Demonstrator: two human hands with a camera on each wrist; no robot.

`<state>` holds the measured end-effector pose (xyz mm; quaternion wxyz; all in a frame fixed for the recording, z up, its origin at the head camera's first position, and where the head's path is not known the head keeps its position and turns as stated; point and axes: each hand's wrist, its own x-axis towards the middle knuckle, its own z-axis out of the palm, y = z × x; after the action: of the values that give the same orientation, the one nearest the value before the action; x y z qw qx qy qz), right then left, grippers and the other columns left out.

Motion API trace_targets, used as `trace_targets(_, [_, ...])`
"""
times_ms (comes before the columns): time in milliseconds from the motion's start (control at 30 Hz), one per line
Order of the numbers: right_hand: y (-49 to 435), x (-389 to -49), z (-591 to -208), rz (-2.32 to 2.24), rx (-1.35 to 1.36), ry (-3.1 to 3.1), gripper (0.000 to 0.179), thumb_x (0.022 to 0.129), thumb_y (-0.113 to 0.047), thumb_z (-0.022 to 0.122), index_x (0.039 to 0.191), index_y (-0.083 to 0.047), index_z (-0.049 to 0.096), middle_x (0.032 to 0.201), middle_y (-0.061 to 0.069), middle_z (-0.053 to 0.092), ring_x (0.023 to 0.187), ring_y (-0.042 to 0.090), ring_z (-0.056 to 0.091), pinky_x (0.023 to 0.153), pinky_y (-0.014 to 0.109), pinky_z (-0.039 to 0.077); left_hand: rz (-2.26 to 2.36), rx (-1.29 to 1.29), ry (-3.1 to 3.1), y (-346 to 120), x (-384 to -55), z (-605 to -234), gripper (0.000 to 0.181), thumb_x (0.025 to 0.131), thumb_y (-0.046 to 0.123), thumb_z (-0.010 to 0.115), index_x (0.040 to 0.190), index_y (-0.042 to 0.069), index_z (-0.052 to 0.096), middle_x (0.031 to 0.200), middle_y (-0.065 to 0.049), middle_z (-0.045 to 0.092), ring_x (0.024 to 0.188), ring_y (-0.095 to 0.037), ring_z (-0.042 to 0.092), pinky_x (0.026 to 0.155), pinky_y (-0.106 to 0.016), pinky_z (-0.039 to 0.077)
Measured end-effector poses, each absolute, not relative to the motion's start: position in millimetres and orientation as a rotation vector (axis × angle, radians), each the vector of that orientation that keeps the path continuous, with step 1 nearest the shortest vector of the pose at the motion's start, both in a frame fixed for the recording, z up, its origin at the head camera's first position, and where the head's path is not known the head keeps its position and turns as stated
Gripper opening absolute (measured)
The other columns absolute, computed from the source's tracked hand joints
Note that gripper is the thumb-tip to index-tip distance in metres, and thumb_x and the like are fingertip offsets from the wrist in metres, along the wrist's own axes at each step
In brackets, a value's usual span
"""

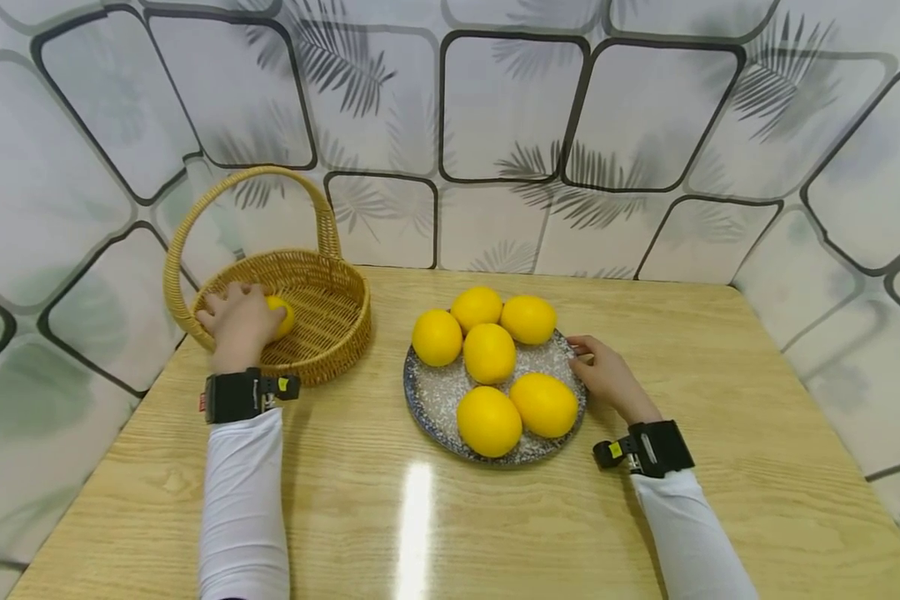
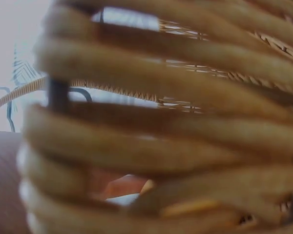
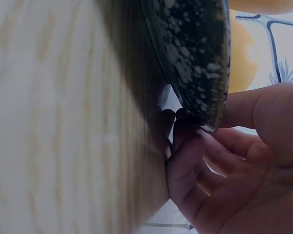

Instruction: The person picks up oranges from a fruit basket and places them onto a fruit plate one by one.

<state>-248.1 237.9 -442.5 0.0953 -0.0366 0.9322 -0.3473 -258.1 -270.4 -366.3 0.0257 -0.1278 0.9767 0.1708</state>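
Note:
My left hand [image 1: 242, 325] reaches inside the wicker basket [image 1: 348, 342], over a yellow lemon [image 1: 281, 321] at its left side. The thumb lies across the lemon, and the other fingers spread towards the basket wall. Blurred wicker hides most of this hand in the left wrist view. On the right, my right hand [image 1: 606, 377] pinches the right rim of a round speckled plate [image 1: 438, 392], thumb above and fingers [image 3: 183, 168] below. In the right wrist view that rim [image 3: 200, 73] stands off the wooden surface. Several lemons [image 1: 490, 354] sit on the plate.
The basket's tall arched handle [image 1: 270, 171] rises at the back left, over the left forearm. A wooden table [image 1: 345, 500] bears both basket and plate. Patterned wall panels [image 1: 510, 108] close off the back and both sides.

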Motion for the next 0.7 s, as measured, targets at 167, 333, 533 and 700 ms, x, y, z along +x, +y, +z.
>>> trace_targets(167, [237.9,-247.1,-441.5,-1.047,-0.113,2.757,0.052,0.104,-0.018,0.048,0.152,0.000,0.041,0.142,0.031,0.051,0.125,0.046,0.056,0.100,0.054,0.050,0.649,-0.371,2.947,-270.1,-256.8,-365.0,0.058,0.104,0.031,0.048,0.152,0.000,0.038,0.154,-0.041,0.019,0.134,-0.069,0.020,0.104,-0.078,0.024])
trace_targets(333, [237.6,-246.7,-441.5,-1.046,-0.122,2.753,0.052,0.104,-0.018,0.048,0.152,0.000,0.041,0.142,0.032,0.051,0.125,0.046,0.055,0.100,0.054,0.050,0.597,-0.341,2.962,-271.7,-256.1,-366.2,0.067,0.102,0.036,0.055,0.153,-0.002,0.035,0.149,-0.045,0.023,0.131,-0.066,0.020,0.100,-0.074,0.034])
trace_targets(533, [236.8,-247.5,-441.6,-1.049,-0.113,2.748,0.052,0.104,-0.017,0.048,0.153,-0.001,0.040,0.143,0.031,0.051,0.126,0.046,0.055,0.101,0.054,0.050,0.614,-0.306,2.907,-273.3,-256.9,-366.8,0.084,0.096,0.040,0.062,0.156,-0.004,0.024,0.146,-0.044,0.031,0.130,-0.064,0.036,0.102,-0.074,0.038])
trace_targets(700, [237.1,-247.9,-441.6,-1.054,-0.092,2.735,0.052,0.105,-0.019,0.049,0.153,-0.003,0.040,0.144,0.030,0.050,0.124,0.044,0.055,0.096,0.050,0.051,0.595,-0.227,2.822,-272.4,-257.9,-365.4,0.092,0.095,0.043,0.062,0.157,-0.007,0.017,0.143,-0.043,0.036,0.126,-0.058,0.045,0.100,-0.070,0.042])
